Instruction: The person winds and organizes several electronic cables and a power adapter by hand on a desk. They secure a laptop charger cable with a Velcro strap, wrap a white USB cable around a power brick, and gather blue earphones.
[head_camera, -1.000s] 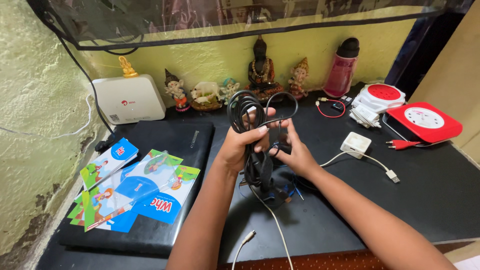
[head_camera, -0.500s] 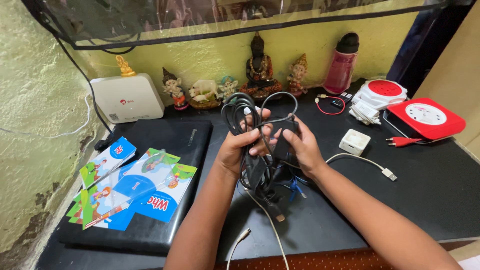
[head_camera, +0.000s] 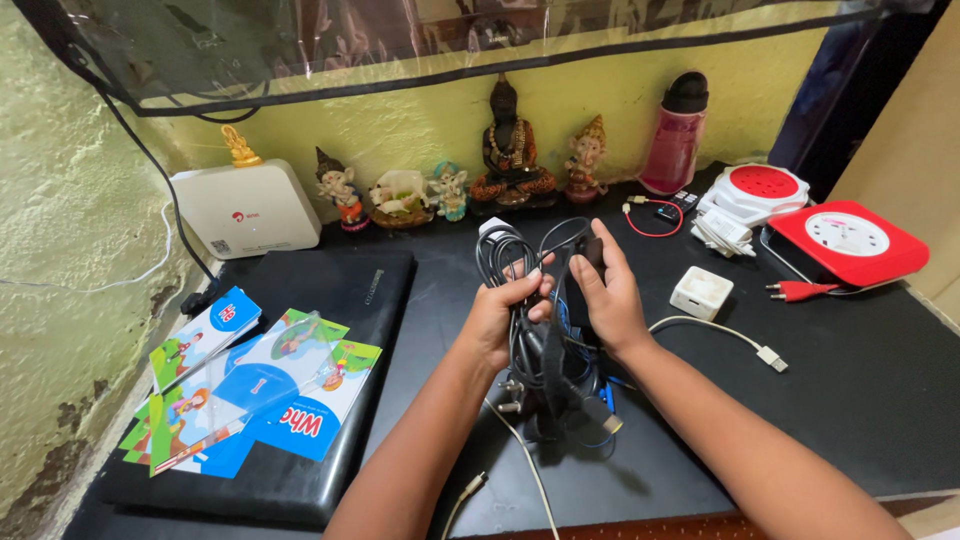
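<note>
Centrally, both hands' grip closed on black cable bundle (head_camera: 540, 330), left hand (head_camera: 500, 315), right hand (head_camera: 605, 300), colourful booklets (head_camera: 250, 385) left.

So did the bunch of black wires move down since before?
Yes. The bunch of black wires sits lower now: its top loops were level with the dark statue's base, and now hang below it, nearer the desk.

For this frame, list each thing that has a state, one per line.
Left hand: closed around the bundle of black cables.
Right hand: gripping the same bundle.
Black laptop: lid shut, colourful booklets lying on it.
Pink bottle with black cap: upright, capped.
White charger cube: unplugged, lying on the desk.
</note>
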